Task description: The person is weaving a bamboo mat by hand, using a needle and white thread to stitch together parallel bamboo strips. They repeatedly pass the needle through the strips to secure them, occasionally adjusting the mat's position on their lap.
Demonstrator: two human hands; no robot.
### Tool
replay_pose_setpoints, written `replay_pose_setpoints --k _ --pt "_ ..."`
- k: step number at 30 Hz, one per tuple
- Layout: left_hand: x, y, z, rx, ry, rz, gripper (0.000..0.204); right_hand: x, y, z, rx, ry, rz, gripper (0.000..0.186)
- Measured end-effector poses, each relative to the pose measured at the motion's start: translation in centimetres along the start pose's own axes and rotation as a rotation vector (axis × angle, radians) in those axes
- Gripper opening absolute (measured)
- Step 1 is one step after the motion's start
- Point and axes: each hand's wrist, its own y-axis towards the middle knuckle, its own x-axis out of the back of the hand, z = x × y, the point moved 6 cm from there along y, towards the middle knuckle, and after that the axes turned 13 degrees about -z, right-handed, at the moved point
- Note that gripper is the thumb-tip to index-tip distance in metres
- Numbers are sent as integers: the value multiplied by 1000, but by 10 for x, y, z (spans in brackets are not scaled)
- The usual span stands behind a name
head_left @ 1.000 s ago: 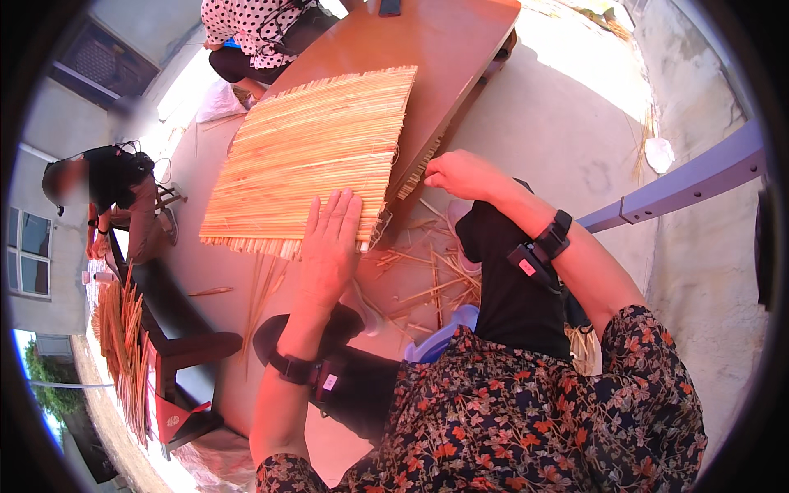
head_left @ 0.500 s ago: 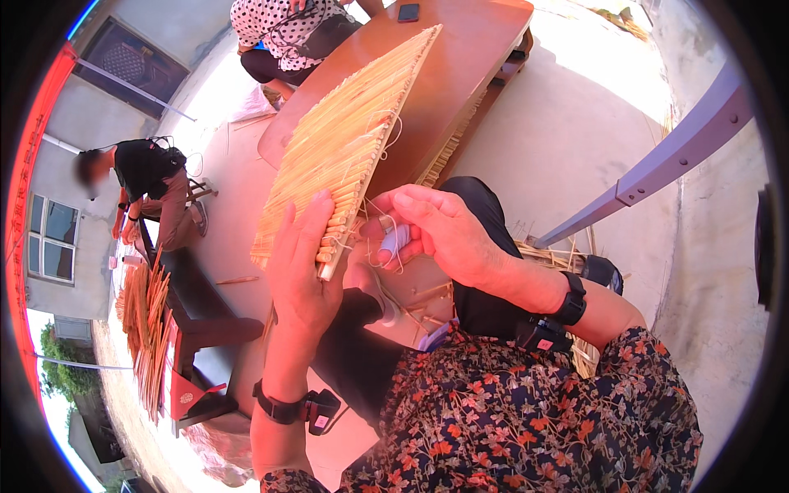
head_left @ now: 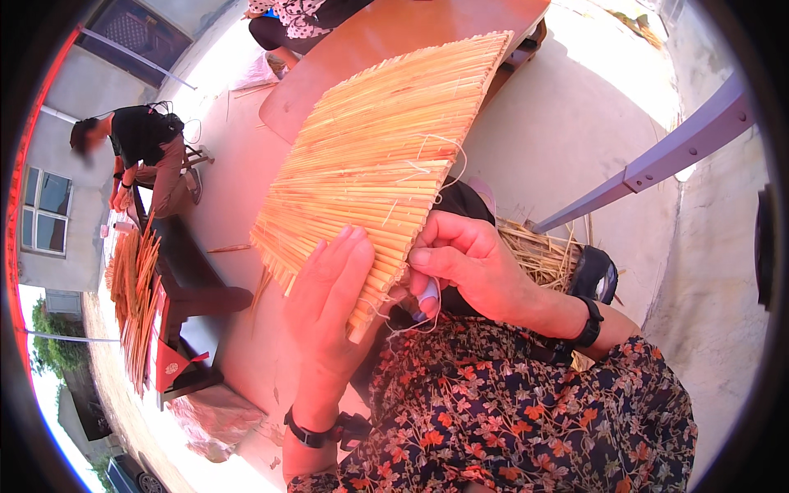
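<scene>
A mat of straw-coloured reeds [head_left: 377, 123] is tilted across my view, with white string looped along its right edge. My left hand [head_left: 328, 304] grips its lower part, fingers over the reeds and thumb hidden. At the lower right edge, my right hand [head_left: 470, 264] has its fingers curled round white thread and a small pale lilac spool [head_left: 426, 292], partly hidden by fingers and mat. The thread hangs in loose loops below the mat.
Behind the mat stands a brown table [head_left: 345, 29]. One person [head_left: 146, 140] bends over a dark bench [head_left: 203, 296] bearing reeds [head_left: 136, 304]; another [head_left: 288, 29] is beyond the table. A metal beam [head_left: 674, 144] runs at right, above scattered straw [head_left: 534, 255].
The mat has come nearer my body and tilted. My right hand, a second ago beside the mat without the spool, now holds spool and thread at its lower edge.
</scene>
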Motion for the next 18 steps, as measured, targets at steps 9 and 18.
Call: replay_pose_setpoints --k 9,18 --pt "0 8 -1 -29 -42 -93 39 -6 1 11 -5 49 9 13" --pt "6 20 -12 -4 6 -136 37 -7 -23 19 -202 154 8 14"
